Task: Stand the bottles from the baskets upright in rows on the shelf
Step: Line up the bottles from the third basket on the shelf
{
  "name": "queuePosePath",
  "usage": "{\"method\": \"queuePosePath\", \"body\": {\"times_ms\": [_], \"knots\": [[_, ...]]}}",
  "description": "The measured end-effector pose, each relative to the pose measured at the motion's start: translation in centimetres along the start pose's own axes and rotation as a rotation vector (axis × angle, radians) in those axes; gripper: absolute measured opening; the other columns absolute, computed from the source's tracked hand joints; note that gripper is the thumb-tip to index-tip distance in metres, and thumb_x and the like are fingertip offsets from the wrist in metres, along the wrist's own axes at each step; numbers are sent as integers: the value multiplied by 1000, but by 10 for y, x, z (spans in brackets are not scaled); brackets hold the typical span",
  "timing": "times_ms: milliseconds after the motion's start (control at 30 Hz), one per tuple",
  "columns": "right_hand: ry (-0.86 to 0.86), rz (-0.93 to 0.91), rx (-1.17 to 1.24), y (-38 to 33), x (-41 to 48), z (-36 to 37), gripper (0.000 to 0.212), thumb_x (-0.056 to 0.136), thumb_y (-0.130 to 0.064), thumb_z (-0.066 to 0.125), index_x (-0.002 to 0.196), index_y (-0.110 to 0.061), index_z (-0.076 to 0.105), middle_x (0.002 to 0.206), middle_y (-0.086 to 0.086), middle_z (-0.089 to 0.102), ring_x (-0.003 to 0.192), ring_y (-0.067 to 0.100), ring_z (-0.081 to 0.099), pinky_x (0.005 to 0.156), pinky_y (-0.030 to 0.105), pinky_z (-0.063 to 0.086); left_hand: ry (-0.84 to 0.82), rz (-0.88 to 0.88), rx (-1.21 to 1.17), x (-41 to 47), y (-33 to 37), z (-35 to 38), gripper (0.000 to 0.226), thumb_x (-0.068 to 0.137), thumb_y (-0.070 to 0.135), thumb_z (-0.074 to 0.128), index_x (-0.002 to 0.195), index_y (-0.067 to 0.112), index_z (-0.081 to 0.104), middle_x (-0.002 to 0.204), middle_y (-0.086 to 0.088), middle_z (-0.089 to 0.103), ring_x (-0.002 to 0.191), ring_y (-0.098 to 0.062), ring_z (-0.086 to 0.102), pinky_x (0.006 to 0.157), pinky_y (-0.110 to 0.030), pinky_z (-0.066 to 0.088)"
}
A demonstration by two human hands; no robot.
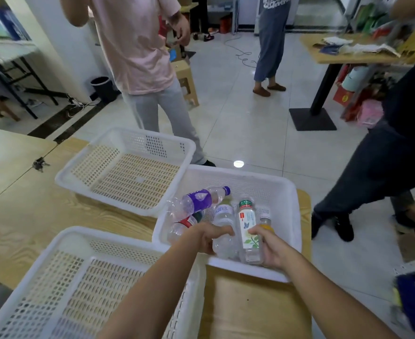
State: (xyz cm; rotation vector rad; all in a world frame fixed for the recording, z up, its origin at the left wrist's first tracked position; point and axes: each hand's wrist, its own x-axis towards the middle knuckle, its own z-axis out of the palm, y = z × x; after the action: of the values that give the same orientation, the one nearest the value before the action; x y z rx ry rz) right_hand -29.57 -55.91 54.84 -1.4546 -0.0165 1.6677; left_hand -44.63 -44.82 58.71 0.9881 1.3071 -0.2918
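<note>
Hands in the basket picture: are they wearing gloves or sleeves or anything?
No. The left hand and the right hand are both bare, and so are the arms right down to the picture's bottom edge. No gloves, no sleeves, no watch or bracelet show, and I can see no rings. They are a person's hands, so there are no cables or markings.

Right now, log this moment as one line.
left hand: grips clear bottle | right hand: grips flower-label bottle | site: right basket
</note>
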Motion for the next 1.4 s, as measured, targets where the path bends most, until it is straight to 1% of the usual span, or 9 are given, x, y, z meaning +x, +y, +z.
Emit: {"method": "queuePosePath", "body": {"times_ms": [100, 233, 467, 733, 1000, 1167, 1267, 1333, 1400], "knots": [[-23, -4, 48, 3, 4, -2, 37, 85, -17, 61, 120, -8, 56, 112, 21, 67, 112, 39, 59, 102, 58, 40, 36, 8, -244, 8, -4, 10, 46, 88, 45, 63, 110, 7, 51, 112, -14, 62, 98, -28, 62, 89, -41, 53], [-83, -12, 26, 4, 6, -1, 50, 73, -20, 74, 118, -6, 59, 111, 20, 68, 101, 35, 65, 97, 52, 46, 74, 52, -330, 13, -7, 13, 54, 84, 40, 70, 118, 1, 54, 116, -12, 63, 107, -32, 62, 97, -48, 49], [-64, -74, 39, -1, -4, -5, 60, 67, -19, 77, 121, -7, 55, 99, 19, 70, 79, 31, 69, 75, 45, 56, -84, 39, -562, 0, -9, 4, 42, 80, 15, 74, 116, 1, 57, 100, -22, 69, 84, -35, 67, 71, -49, 55], [-46, -255, 150, -21, -47, -23, 44, 69, -14, 69, 110, -4, 59, 85, 14, 73, 68, 24, 71, 59, 33, 59, -264, 146, -423, -13, -7, 11, 46, 72, 9, 73, 115, 3, 58, 94, -18, 71, 81, -32, 69, 73, -47, 53], [43, -497, 257, -8, -105, -66, 65, 64, 2, 73, 125, -7, 51, 109, 21, 66, 82, 30, 69, 64, 39, 58, -571, 446, -220, -41, 21, 62, 43, 64, 1, 79, 104, 6, 62, 91, -14, 68, 80, -31, 67, 72, -42, 57], [238, -586, 280, 12, -159, -115, 49, 76, 17, 59, 118, -7, 50, 106, 14, 66, 92, 27, 64, 76, 39, 55, -638, 543, -183, -49, 36, 134, 42, 61, -3, 82, 101, 7, 73, 110, -19, 59, 105, -37, 56, 109, -52, 35], [346, -638, 352, 29, -198, -156, 51, 74, 21, 60, 115, -10, 53, 113, 15, 66, 106, 29, 61, 96, 42, 47, -727, 574, -150, -62, 40, 194, 38, 57, -9, 79, 88, 14, 75, 96, -11, 69, 94, -30, 64, 100, -47, 44], [418, -674, 399, 40, -225, -189, 56, 72, 22, 61, 118, -10, 54, 113, 14, 66, 108, 29, 60, 98, 42, 46, -770, 590, -116, -73, 41, 236, 39, 61, -15, 71, 90, 11, 70, 85, -6, 70, 82, -23, 68, 80, -35, 53], [494, -713, 444, 52, -255, -225, 62, 70, 23, 61, 123, -6, 51, 115, 16, 65, 110, 30, 59, 100, 43, 45, -815, 602, -45, -82, 42, 282, 42, 61, -14, 69, 97, 8, 63, 82, -4, 68, 80, -21, 67, 74, -30, 52]]}}
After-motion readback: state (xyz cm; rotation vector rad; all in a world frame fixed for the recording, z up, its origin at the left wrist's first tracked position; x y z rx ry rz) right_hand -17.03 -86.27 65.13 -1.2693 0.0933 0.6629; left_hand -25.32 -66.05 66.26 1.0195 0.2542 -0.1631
